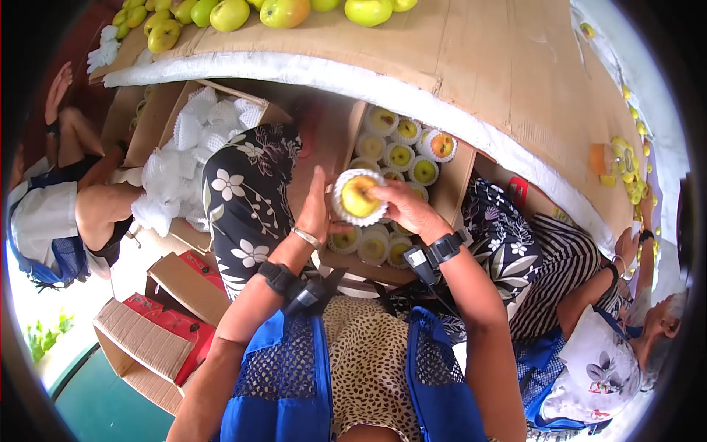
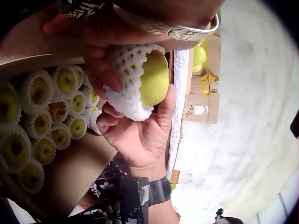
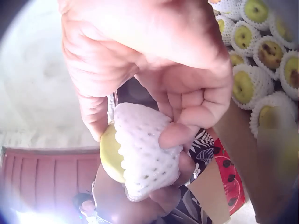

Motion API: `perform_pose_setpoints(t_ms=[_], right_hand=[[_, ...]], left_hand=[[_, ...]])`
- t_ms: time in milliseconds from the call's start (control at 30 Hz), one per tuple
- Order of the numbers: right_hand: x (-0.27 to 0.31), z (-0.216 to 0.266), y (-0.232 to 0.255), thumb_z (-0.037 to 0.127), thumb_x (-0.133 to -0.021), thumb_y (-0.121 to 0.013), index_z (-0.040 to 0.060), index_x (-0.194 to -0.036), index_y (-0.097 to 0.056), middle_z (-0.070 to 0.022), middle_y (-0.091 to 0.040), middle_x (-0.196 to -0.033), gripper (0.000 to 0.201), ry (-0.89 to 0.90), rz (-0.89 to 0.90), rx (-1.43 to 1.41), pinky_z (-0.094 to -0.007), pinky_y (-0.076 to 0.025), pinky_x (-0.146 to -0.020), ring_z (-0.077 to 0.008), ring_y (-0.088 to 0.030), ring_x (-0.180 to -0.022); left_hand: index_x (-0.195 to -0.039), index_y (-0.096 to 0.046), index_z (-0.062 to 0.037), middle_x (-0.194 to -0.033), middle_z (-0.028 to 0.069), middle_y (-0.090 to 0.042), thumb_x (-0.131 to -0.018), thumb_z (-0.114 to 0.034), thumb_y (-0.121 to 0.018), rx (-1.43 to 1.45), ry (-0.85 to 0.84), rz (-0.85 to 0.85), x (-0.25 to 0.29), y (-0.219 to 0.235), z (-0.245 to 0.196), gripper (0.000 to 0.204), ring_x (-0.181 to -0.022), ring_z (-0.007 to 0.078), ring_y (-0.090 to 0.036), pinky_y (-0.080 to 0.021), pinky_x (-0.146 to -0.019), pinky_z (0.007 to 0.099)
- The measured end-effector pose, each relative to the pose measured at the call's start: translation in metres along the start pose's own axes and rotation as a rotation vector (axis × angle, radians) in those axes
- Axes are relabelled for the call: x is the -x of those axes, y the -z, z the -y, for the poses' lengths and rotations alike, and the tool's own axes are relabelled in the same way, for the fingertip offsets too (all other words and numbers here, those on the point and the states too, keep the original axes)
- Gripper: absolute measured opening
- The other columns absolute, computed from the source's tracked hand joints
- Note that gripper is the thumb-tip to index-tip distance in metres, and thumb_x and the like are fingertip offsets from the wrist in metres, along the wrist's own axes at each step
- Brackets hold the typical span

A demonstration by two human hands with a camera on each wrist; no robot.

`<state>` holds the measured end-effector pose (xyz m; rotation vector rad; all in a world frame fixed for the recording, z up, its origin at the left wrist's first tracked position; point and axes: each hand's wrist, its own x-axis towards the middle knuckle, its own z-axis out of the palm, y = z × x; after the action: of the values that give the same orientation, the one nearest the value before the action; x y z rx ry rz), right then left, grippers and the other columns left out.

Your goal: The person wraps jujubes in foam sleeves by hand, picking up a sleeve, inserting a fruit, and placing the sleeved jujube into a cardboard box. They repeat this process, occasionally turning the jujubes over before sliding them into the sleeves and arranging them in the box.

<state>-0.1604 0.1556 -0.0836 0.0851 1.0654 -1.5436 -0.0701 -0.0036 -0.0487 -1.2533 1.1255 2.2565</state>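
A yellow-green apple (image 1: pixel 359 194), partly covered by a white foam net (image 2: pixel 128 84), is held between both hands over an open box. My right hand (image 1: pixel 412 210) pinches it, the thumb on the bare skin and the fingers curled against the net. From the other side my left hand (image 1: pixel 315 210) holds the net-covered part, with fingertips (image 2: pixel 106 77) pressed on the foam. The apple's bare end sticks out of the net. Below, in the cardboard box (image 1: pixel 453 173), sit several netted apples (image 1: pixel 400 156) in rows.
A cardboard-covered table (image 1: pixel 471 44) with a padded white edge bears loose apples (image 1: pixel 286 12). To the left, a box overflows with foam nets (image 1: pixel 166 180). Red-and-brown cartons (image 1: pixel 158 331) stand lower left. People sit close by, one in striped trousers (image 1: pixel 567 254) on the right.
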Motion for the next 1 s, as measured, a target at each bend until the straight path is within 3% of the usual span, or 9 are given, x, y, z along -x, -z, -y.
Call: perform_pose_setpoints(t_ms=[33,67,100,133,200,433,667,800,1000], right_hand=[[-0.005,0.0,0.008,0.031,-0.078,-0.064,0.0022,-0.112,-0.055,-0.0051,-0.061,-0.102,0.045,0.047,-0.074,-0.051,-0.0266,-0.05,-0.078,-0.0118,-0.06,-0.09],[-0.009,0.006,0.015,0.033,-0.078,-0.063,0.0013,-0.111,-0.055,-0.0052,-0.061,-0.1,0.046,0.103,-0.155,-0.058,-0.0276,-0.051,-0.076,-0.0126,-0.061,-0.09],[-0.014,0.012,0.021,0.036,-0.078,-0.063,0.0035,-0.106,-0.057,-0.004,-0.062,-0.095,0.044,0.168,-0.266,-0.044,-0.0229,-0.051,-0.064,-0.01,-0.06,-0.081],[-0.029,0.004,0.057,0.04,-0.076,-0.065,0.0064,-0.099,-0.059,-0.0004,-0.06,-0.082,0.041,0.146,-0.31,-0.002,-0.0181,-0.043,-0.05,-0.0064,-0.055,-0.065],[-0.047,0.007,0.083,0.044,-0.074,-0.066,0.0106,-0.092,-0.059,0.0031,-0.054,-0.068,0.039,0.111,-0.433,-0.023,-0.0166,-0.035,-0.044,-0.0046,-0.047,-0.053],[-0.1,0.006,0.099,0.053,-0.067,-0.069,0.0154,-0.081,-0.054,0.0023,-0.05,-0.062,0.043,-0.169,-0.529,-0.108,-0.0178,-0.035,-0.038,-0.0075,-0.047,-0.047],[-0.133,-0.008,0.113,0.053,-0.064,-0.072,0.0138,-0.084,-0.056,0.0002,-0.053,-0.067,0.047,-0.111,-0.644,-0.012,-0.0209,-0.038,-0.041,-0.0101,-0.049,-0.05],[-0.123,-0.019,0.107,0.049,-0.063,-0.074,0.0123,-0.089,-0.059,0.0013,-0.046,-0.073,0.047,0.028,-0.685,0.007,-0.0265,-0.04,-0.057,-0.0109,-0.045,-0.066],[-0.116,-0.03,0.106,0.043,-0.074,-0.067,0.0072,-0.099,-0.055,-0.0007,-0.048,-0.081,0.046,0.049,-0.604,0.145,-0.0266,-0.04,-0.061,-0.0115,-0.045,-0.07]], left_hand=[[-0.134,-0.029,-0.0085,-0.125,0.0159,-0.047,-0.078,-0.075,-0.025,-0.011,0.038,-0.006,-0.007,0.006,0.003,0.087,-0.103,0.0322,-0.053,-0.044,-0.081,0.0465],[-0.128,-0.035,-0.0062,-0.121,0.0154,-0.049,-0.082,-0.069,-0.029,0.034,0.0,-0.022,-0.006,0.006,0.004,0.079,-0.101,0.0297,-0.055,-0.047,-0.075,0.0446],[-0.128,-0.035,-0.0061,-0.12,0.0154,-0.049,-0.083,-0.068,-0.03,-0.011,-0.018,0.041,-0.007,0.008,0.005,0.077,-0.099,0.0286,-0.056,-0.047,-0.075,0.0429],[-0.128,-0.035,-0.006,-0.119,0.0153,-0.05,-0.084,-0.067,-0.03,-0.059,-0.037,0.106,-0.009,0.01,0.006,0.075,-0.096,0.0276,-0.056,-0.047,-0.075,0.0412],[-0.126,-0.037,-0.0074,-0.117,0.0138,-0.051,-0.086,-0.061,-0.034,-0.054,-0.04,0.11,-0.009,0.01,0.008,0.066,-0.093,0.0252,-0.057,-0.048,-0.075,0.0388],[-0.118,-0.045,-0.0128,-0.108,0.0068,-0.056,-0.09,-0.04,-0.043,-0.15,-0.081,0.098,-0.006,0.01,0.008,0.039,-0.09,0.0172,-0.057,-0.048,-0.073,0.0334],[-0.116,-0.046,-0.0137,-0.108,0.0051,-0.056,-0.09,-0.038,-0.045,-0.179,-0.09,0.091,-0.004,0.008,0.002,0.036,-0.093,0.0162,-0.055,-0.045,-0.078,0.0329],[-0.116,-0.046,-0.0133,-0.108,0.0046,-0.056,-0.09,-0.038,-0.046,-0.203,-0.1,0.117,-0.003,0.004,0.002,0.036,-0.095,0.0151,-0.053,-0.043,-0.08,0.0326],[-0.117,-0.046,-0.0128,-0.109,0.0045,-0.056,-0.09,-0.034,-0.048,-0.235,-0.103,0.147,-0.003,0.004,0.007,0.034,-0.096,0.0148,-0.052,-0.043,-0.081,0.0328]])
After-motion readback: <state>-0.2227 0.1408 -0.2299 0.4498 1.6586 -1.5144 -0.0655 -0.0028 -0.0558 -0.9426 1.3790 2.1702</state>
